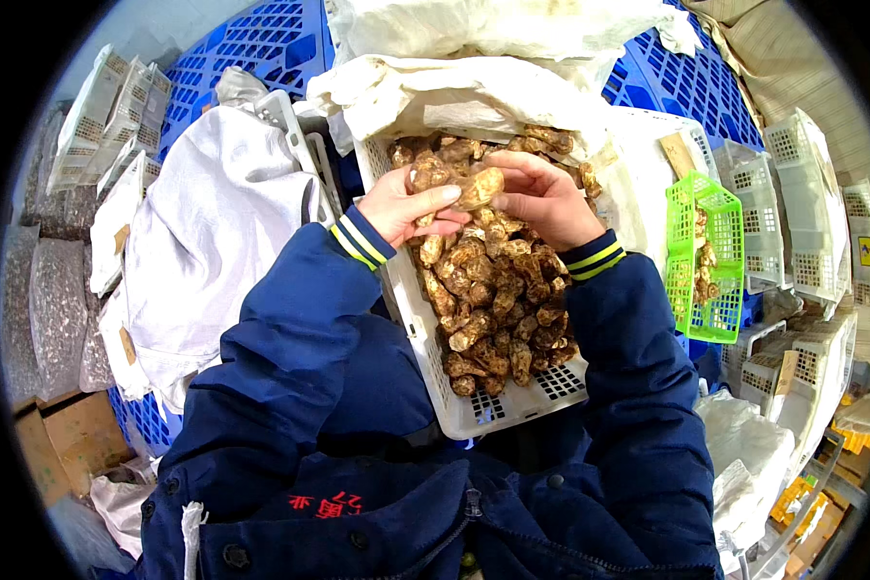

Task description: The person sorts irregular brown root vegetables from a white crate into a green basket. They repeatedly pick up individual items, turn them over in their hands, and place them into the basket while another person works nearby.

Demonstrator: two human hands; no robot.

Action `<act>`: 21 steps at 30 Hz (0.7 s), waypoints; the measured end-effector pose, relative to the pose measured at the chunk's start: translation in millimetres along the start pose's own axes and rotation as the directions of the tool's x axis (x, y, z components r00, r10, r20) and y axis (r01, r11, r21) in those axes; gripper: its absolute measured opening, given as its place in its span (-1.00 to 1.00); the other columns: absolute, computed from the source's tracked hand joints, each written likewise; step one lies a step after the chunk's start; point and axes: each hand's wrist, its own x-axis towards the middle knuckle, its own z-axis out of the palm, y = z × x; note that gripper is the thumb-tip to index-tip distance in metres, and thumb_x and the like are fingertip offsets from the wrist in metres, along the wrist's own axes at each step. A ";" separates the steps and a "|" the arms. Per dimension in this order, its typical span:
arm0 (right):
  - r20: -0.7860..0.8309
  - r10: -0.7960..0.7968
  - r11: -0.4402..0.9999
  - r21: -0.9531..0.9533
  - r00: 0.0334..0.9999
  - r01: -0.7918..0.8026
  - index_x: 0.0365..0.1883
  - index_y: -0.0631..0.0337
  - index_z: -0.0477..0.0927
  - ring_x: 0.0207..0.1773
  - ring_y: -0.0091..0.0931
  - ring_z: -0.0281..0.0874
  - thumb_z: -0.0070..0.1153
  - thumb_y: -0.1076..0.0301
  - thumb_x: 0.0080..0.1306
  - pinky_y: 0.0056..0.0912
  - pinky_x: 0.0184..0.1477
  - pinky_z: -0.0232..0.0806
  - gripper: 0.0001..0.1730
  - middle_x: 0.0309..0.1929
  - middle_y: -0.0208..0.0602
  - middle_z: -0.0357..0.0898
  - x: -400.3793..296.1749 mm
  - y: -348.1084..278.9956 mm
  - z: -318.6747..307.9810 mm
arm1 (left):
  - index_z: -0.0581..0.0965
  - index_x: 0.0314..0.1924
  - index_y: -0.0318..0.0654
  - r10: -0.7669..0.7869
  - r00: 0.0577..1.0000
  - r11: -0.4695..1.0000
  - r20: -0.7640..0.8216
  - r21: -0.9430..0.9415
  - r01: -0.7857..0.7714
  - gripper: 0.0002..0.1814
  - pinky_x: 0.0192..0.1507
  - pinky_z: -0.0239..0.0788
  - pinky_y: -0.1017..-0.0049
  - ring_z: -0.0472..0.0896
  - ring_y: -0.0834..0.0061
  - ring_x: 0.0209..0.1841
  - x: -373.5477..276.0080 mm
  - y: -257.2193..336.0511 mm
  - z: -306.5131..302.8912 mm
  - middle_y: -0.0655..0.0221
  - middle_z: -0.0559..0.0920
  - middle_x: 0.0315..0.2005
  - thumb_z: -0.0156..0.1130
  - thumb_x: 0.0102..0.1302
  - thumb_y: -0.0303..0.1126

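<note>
A thick pale-brown mushroom point(483, 188), matsutake-like, lies across the fingers of my left hand point(402, 206), with my thumb along it. A darker, rounded mushroom cap point(429, 172) sits against the same hand; whether it is part of that mushroom cannot be seen. My right hand point(551, 203) pinches the mushroom's pale right end between thumb and fingers. Both hands are above a white perforated plastic crate point(435, 384), tilted towards my lap. Many brown, soil-flecked mushrooms point(493, 290) are heaped inside it. White cloth point(471, 90) covers the crate's far end.
A bright green plastic basket point(725, 290) with several mushrooms stands to the right. Grey-white cloth point(210, 210) drapes over crates at left. Blue plastic pallets point(261, 47) lie behind. White crates point(805, 210) stand at far right, and filled clear bags point(58, 312) at far left.
</note>
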 end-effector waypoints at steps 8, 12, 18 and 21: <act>-0.110 -0.255 0.833 -0.529 0.961 0.161 -0.11 0.34 0.55 -0.38 -0.70 0.47 0.31 0.48 0.10 -0.63 -0.34 0.37 -0.63 -0.37 -0.40 0.58 -16.2 -11.5 26.8 | 0.40 0.07 -0.25 0.073 0.996 0.997 -0.056 -0.023 -0.074 -0.62 -0.06 0.51 0.46 0.57 0.44 -0.06 -4.5 -0.5 0.6 0.30 0.56 -0.09 0.19 0.28 -0.38; -0.271 -0.167 0.975 -0.189 0.948 0.118 -0.09 0.34 0.53 -0.30 -0.66 0.49 0.25 0.48 0.16 -0.60 -0.29 0.38 -0.67 -0.32 -0.38 0.59 -18.0 -8.3 32.0 | 0.41 0.08 -0.25 0.069 0.997 0.993 -0.027 -0.089 -0.071 -0.62 -0.08 0.52 0.46 0.59 0.44 -0.08 -6.0 3.0 0.0 0.31 0.56 -0.09 0.20 0.27 -0.36; -0.194 -0.290 0.890 -0.414 0.937 0.190 0.02 0.35 0.45 -0.21 -0.66 0.47 0.23 0.47 0.19 -0.63 -0.20 0.35 -0.57 -0.22 -0.34 0.56 -15.6 10.2 32.5 | 0.46 0.01 -0.28 0.077 0.989 0.995 -0.127 -0.051 -0.084 -0.66 -0.18 0.53 0.56 0.62 0.50 -0.20 -4.7 3.1 6.3 0.34 0.60 -0.18 0.22 0.26 -0.36; -0.289 -0.124 0.990 -0.101 0.949 0.099 -0.06 0.40 0.47 -0.22 -0.58 0.52 0.14 0.41 0.27 -0.56 -0.15 0.39 -0.67 -0.25 -0.29 0.56 -13.3 10.5 29.0 | 0.46 0.00 -0.31 0.053 0.991 0.996 -0.123 -0.057 -0.061 -0.64 -0.20 0.53 0.57 0.62 0.52 -0.27 -2.9 5.1 1.2 0.28 0.61 -0.24 0.21 0.27 -0.30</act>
